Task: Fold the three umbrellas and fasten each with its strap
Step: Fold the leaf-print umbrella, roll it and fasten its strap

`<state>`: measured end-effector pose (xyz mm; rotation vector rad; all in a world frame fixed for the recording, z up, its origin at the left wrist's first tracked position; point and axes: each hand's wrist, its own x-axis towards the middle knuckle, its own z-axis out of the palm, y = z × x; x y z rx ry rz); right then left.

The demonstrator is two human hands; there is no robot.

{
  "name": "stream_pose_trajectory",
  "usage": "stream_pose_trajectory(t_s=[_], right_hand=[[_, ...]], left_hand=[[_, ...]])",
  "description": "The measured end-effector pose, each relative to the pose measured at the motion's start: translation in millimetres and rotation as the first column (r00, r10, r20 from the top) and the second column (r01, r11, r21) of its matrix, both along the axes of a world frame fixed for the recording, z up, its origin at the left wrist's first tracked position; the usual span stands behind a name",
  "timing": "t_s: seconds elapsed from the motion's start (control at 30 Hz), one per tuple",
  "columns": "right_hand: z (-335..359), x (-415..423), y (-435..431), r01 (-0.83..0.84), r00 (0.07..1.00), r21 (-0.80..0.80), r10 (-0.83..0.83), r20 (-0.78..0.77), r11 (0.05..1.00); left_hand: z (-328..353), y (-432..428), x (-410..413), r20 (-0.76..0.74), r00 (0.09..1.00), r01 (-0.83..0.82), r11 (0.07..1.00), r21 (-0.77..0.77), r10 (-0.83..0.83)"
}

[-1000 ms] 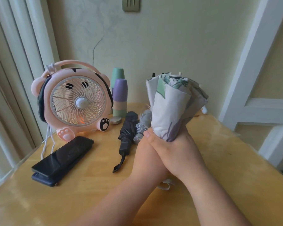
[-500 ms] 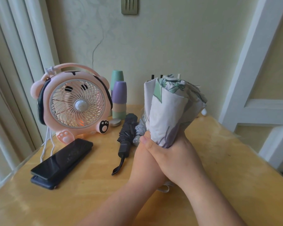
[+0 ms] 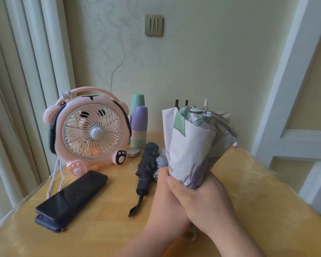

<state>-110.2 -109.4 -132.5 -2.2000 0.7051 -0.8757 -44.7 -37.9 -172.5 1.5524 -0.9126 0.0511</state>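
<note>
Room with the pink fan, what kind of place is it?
Probably a home, in a room corner: a wooden table against a papered wall, holding a bear-shaped fan, stacked cups and a phone. The left hand and right hand grip an umbrella.

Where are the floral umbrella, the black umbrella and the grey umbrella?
floral umbrella (image 3: 191, 145): head view, front fabric panel above the hands.
black umbrella (image 3: 147, 161): head view, middle of its bundled canopy.
grey umbrella (image 3: 160, 161): head view, visible sliver of canopy.

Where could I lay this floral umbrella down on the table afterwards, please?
The table is bare on its right, between the right hand and the edge, and along the near strip before the phone. Back left is crowded: fan, cups, black umbrella.
</note>
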Motion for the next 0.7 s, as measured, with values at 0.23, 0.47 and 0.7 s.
stream_pose_trajectory(t_s=[0.23, 0.47, 0.7], right_hand=[[-1, 2, -3, 0.014, 1.0, 0.059, -0.013, -0.016, 0.998], [-4, 8, -10, 0.007, 1.0, 0.215, -0.006, -0.004, 0.977], [-1, 12, -13, 0.132, 0.99, 0.165, -0.124, -0.061, 0.977]], left_hand=[[-1, -1, 2, 0.052, 0.993, -0.104, 0.994, -0.024, 0.105], [-19, -6, -3, 0.217, 0.943, -0.258, 0.966, 0.0, 0.252], [6, 18, -5, 0.087, 0.982, 0.152, 0.974, 0.167, -0.168]])
